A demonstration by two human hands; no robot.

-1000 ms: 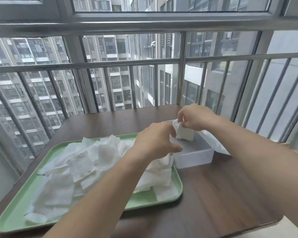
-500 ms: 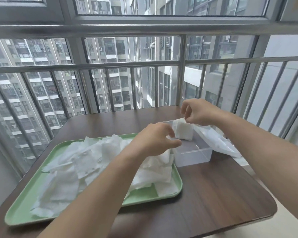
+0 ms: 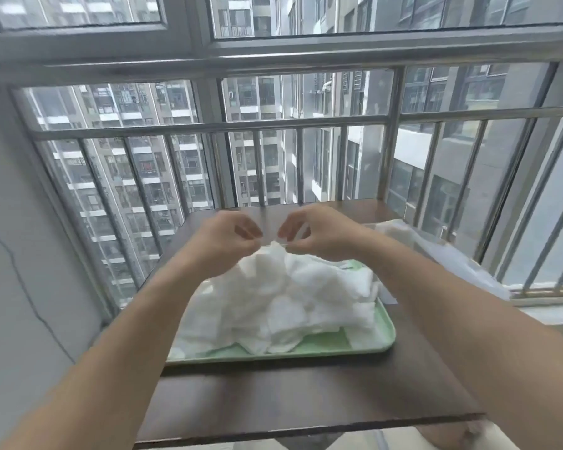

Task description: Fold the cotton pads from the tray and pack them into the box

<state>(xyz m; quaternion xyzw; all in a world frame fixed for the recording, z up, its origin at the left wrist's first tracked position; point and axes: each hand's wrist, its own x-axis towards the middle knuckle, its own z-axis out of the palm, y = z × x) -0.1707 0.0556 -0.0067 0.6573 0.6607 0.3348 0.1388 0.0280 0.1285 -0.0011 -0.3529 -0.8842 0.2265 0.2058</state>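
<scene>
A loose heap of white cotton pads [image 3: 283,303] fills the pale green tray [image 3: 306,349] in the middle of the dark wooden table. Both hands hover over the far side of the heap. My left hand [image 3: 229,236] and my right hand [image 3: 316,231] each pinch the upper edge of one cotton pad [image 3: 273,256], which is lifted a little above the others. The clear plastic box [image 3: 386,293] stands right of the tray, mostly hidden under my right forearm.
A crumpled clear plastic wrapper [image 3: 442,254] lies at the table's right side by the railing. Metal window bars [image 3: 306,125] close off the far edge. Bare table top [image 3: 290,397] lies between the tray and the near edge.
My right hand left the folded pad in the box and came back over the tray. Both hands now pinch a fresh pad from the heap. The camera has swung left and tilted.
</scene>
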